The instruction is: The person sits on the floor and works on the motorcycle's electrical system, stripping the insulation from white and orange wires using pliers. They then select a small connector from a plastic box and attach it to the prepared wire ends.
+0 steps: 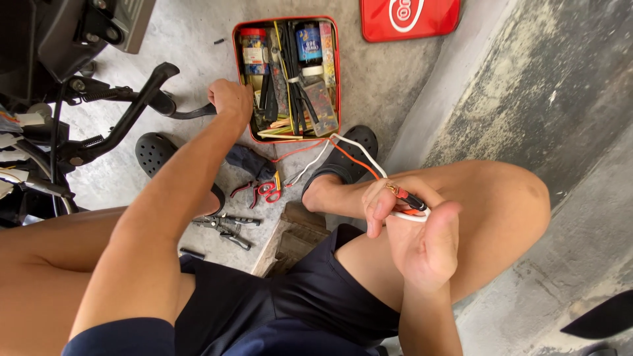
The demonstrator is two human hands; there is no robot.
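My right hand (412, 231) is closed around a bundle of wires (349, 153), orange, white and black, whose bare copper ends stick out above my fingers. The wires trail down past my foot. My left hand (231, 97) reaches out to the left edge of an open red toolbox (337, 72) on the concrete floor, fingers curled into it; what they touch is hidden. The box holds pliers, small bottles and a clear case of small parts.
Red-handled cutters (267, 191) and grey pliers (224, 227) lie on the floor between my legs. A red toolbox lid (409, 16) lies at the top. A motorcycle's black frame and footpeg (125, 112) fill the left. A concrete wall (527, 79) rises at right.
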